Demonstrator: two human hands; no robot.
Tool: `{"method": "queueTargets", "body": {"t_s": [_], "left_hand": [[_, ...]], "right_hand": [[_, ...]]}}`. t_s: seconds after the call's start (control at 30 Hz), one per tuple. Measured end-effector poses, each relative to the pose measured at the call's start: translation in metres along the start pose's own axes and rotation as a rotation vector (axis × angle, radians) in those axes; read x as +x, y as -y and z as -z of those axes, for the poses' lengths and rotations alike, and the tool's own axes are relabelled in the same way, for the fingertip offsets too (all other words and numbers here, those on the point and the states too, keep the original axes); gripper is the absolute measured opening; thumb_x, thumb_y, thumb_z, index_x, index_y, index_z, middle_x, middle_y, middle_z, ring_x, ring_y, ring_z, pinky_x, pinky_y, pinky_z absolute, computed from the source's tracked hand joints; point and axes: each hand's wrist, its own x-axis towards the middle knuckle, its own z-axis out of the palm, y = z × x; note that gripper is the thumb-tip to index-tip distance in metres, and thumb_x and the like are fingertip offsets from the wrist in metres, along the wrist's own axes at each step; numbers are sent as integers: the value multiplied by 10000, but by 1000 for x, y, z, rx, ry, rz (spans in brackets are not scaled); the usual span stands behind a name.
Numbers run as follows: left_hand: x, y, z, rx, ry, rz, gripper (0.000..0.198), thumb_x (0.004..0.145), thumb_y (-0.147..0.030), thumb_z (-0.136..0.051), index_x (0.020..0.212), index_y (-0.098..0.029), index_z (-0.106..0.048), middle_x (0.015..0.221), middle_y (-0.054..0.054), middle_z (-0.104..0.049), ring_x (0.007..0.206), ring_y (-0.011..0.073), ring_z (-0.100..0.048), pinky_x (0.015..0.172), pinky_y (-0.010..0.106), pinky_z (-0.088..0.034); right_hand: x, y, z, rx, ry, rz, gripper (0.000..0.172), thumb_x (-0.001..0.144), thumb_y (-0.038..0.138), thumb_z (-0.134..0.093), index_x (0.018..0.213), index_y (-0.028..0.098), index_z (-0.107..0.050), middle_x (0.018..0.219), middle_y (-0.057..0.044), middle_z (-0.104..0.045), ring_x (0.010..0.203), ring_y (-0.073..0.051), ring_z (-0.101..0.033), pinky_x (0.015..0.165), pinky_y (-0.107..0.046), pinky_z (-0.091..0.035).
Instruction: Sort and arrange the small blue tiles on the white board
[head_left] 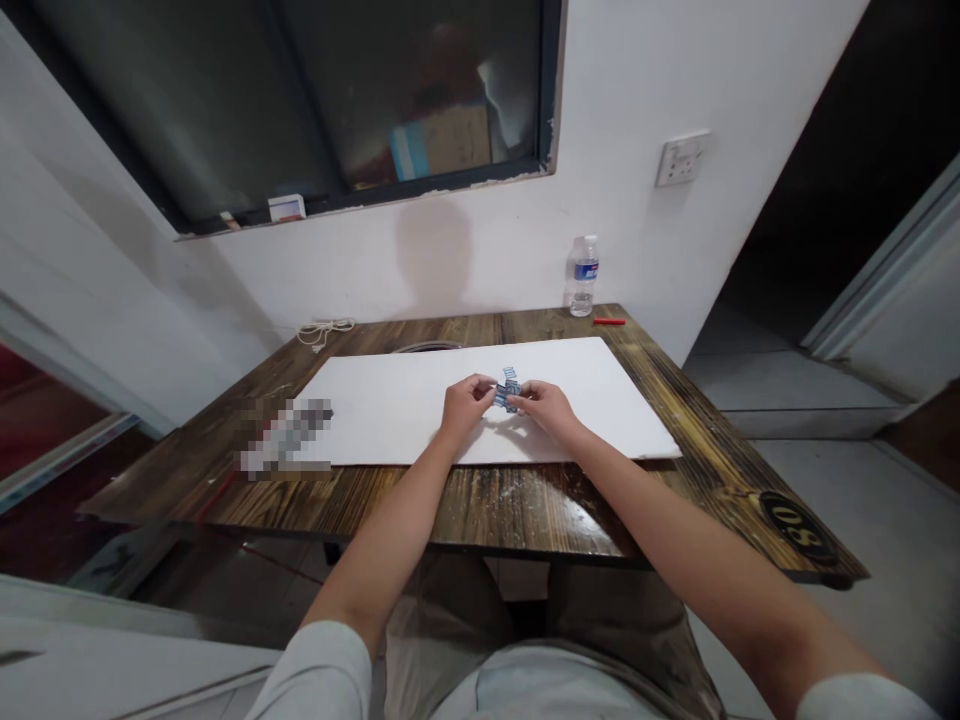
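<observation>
Both hands meet over a white board (390, 400) on the table. My left hand (466, 403) pinches the left side of a small blue-grey piece (508, 394) with a ladder-like strip sticking up from its top. On its right side, my right hand (549, 405) grips the same piece between thumb and fingers. What kind of thing it is, I cannot make out at this size. It is held just above the board, and a shadow falls beneath the hands. The fingertips hide part of it.
The board lies on a dark wooden table (525, 510). A water bottle (583, 280) and a red stick-like item (609, 322) are at the back right. A white cable (324, 330) lies at the back left. Something blurred out (289, 437) covers the board's left end.
</observation>
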Motion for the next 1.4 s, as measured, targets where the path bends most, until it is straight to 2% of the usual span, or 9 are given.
{"method": "queueTargets", "body": {"t_s": [0.33,0.47,0.6,0.67,0.8,0.9,1.03,1.23,1.4], "left_hand": [[-2,-10,2,-21,135,12,316,727,-385,-695,961,-173,-690,659,-2,-645,623,132,-622,622,241,-494],[3,-5,9,31,83,124,300,781,-405,-634,967,-176,-686,729,29,-690,627,149,-643,613,255,-490],[7,10,22,399,-19,268,210,778,-373,-636,860,-191,-703,860,77,-719,784,208,-651,698,303,-482],[6,16,27,581,47,277,271,743,-426,-672,853,-182,-706,904,109,-712,834,241,-639,743,335,-473],[3,20,31,716,205,210,489,608,-536,-758,934,-177,-700,985,136,-684,894,278,-623,773,353,-464],[3,21,33,692,270,198,517,549,-466,-809,966,-185,-689,1003,118,-683,910,275,-624,759,334,-465],[5,22,32,591,290,231,377,583,-338,-801,910,-187,-691,956,85,-702,844,239,-637,715,309,-467],[5,25,25,497,144,202,185,628,-174,-710,812,-189,-707,742,32,-680,700,184,-619,644,285,-466],[7,13,18,283,53,156,109,685,-210,-678,787,-191,-712,747,35,-693,712,175,-619,693,305,-484]], "right_hand": [[-1,-2,0,-27,-10,3,344,586,495,-739,638,184,-601,567,-1,-621,571,-159,-569,568,-269,-403],[0,1,2,4,-27,-5,359,569,506,-744,660,184,-613,575,-2,-628,569,-164,-576,579,-276,-415],[0,4,5,-9,-61,-5,344,577,494,-733,662,182,-616,572,-1,-621,574,-159,-574,603,-279,-412],[0,4,5,-5,-66,-8,353,571,503,-733,655,183,-609,571,0,-618,572,-159,-575,601,-279,-411],[-1,6,4,17,-64,-11,370,558,511,-746,652,187,-592,575,1,-621,565,-163,-587,598,-280,-423],[0,6,4,19,-68,-4,368,557,502,-755,665,190,-594,579,2,-627,570,-170,-599,601,-283,-432],[1,4,4,-1,-70,9,350,565,495,-746,654,190,-600,584,1,-628,569,-169,-597,594,-281,-428],[4,-1,4,-33,-75,41,342,586,506,-724,629,196,-587,547,4,-615,553,-165,-583,582,-278,-419],[2,2,4,-37,-66,24,318,588,484,-722,648,194,-606,569,2,-627,570,-166,-594,593,-277,-425]]}}
